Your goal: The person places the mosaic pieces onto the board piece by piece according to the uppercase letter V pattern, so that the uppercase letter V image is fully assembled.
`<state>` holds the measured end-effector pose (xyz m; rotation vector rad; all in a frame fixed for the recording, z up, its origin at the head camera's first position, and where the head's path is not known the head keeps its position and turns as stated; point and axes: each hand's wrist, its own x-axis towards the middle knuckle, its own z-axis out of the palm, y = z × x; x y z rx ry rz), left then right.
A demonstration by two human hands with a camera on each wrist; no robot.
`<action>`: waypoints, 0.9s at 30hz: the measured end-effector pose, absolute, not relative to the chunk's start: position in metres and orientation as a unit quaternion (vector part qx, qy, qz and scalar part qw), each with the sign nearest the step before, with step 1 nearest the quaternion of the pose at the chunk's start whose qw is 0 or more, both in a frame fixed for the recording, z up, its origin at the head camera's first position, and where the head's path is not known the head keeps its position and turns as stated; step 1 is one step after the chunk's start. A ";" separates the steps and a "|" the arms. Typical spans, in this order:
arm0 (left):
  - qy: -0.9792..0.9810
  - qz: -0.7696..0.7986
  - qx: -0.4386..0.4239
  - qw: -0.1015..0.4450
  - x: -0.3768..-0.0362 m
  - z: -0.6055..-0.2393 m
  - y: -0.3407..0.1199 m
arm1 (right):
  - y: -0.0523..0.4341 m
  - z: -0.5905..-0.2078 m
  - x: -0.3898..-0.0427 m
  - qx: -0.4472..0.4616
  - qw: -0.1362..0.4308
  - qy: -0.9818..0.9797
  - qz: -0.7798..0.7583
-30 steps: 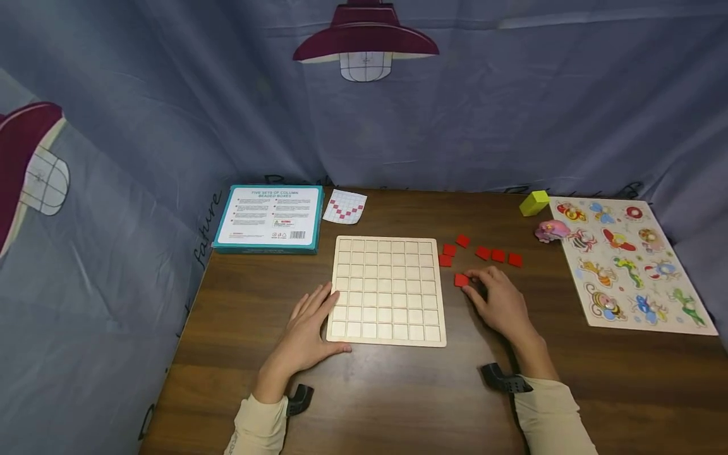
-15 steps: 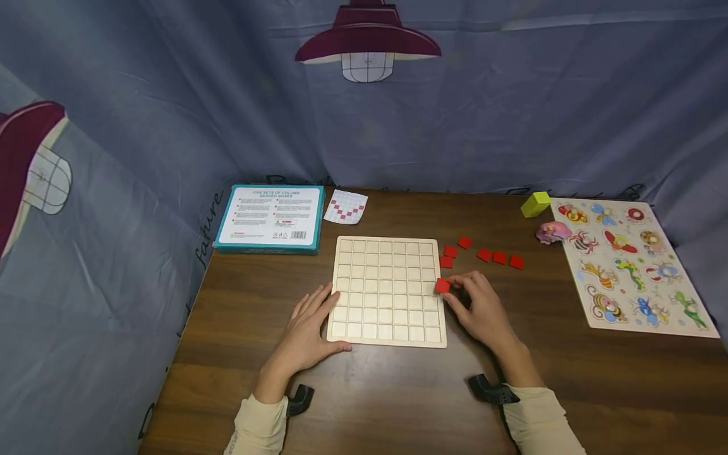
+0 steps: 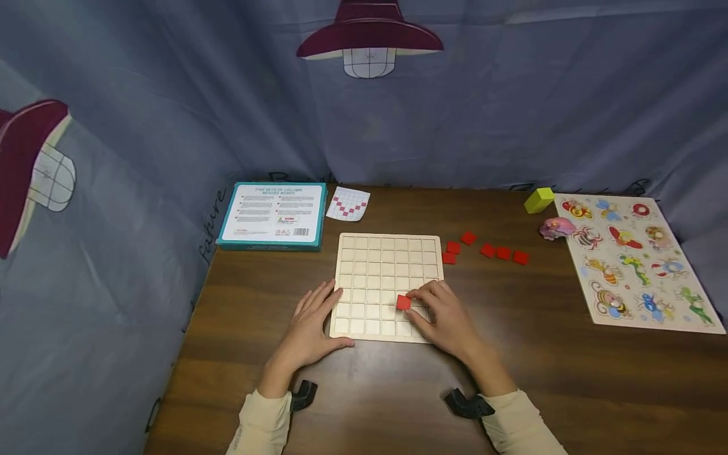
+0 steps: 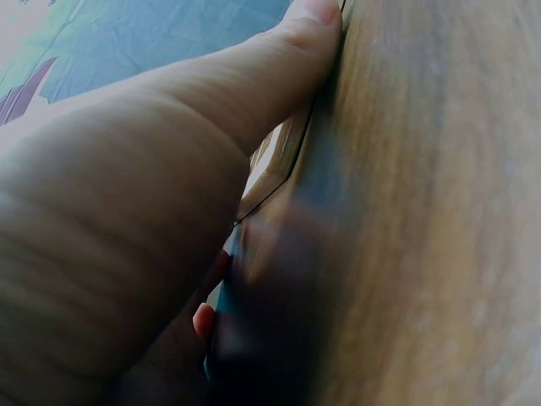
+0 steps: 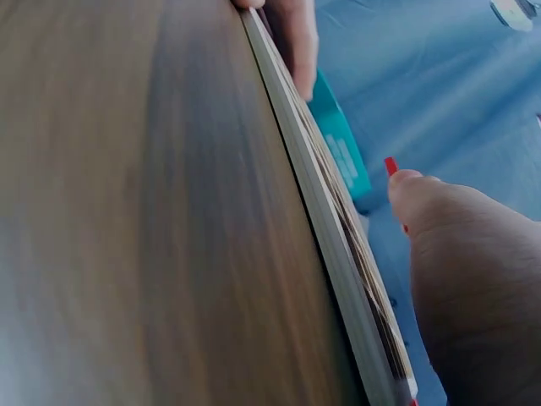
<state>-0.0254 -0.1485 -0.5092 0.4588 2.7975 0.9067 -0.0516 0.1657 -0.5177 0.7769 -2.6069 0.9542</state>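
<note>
right hand (image 3: 440, 316) pinching red tile (image 3: 403, 303) over grid board (image 3: 389, 253) | left hand (image 3: 313, 322) lying flat, steadying board | lowering tile level, squared to cell

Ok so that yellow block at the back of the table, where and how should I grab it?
Probably from above, pinching two opposite flat sides. The yellow block sits tilted on the table, with the pink toy and animal puzzle close by on its near right, so approach from its open left.

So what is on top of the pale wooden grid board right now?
On the pale wooden grid board, one red square tile pinched by the right hand. The visible cells are bare; cells under that hand are hidden. The left hand rests on its left edge.
</note>
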 end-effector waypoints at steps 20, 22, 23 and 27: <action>0.937 0.304 0.149 0.088 -0.025 -0.505 -0.148 | 0.136 -0.515 -0.046 0.277 0.085 -0.921 0.260; 0.937 0.302 0.145 0.096 -0.025 -0.505 -0.149 | 0.136 -0.515 -0.046 0.277 0.080 -0.921 0.262; 0.937 0.302 0.145 0.096 -0.025 -0.506 -0.149 | 0.136 -0.514 -0.045 0.277 0.078 -0.921 0.261; 0.938 0.299 0.145 0.102 -0.024 -0.506 -0.149 | 0.137 -0.515 -0.045 0.275 0.069 -0.923 0.260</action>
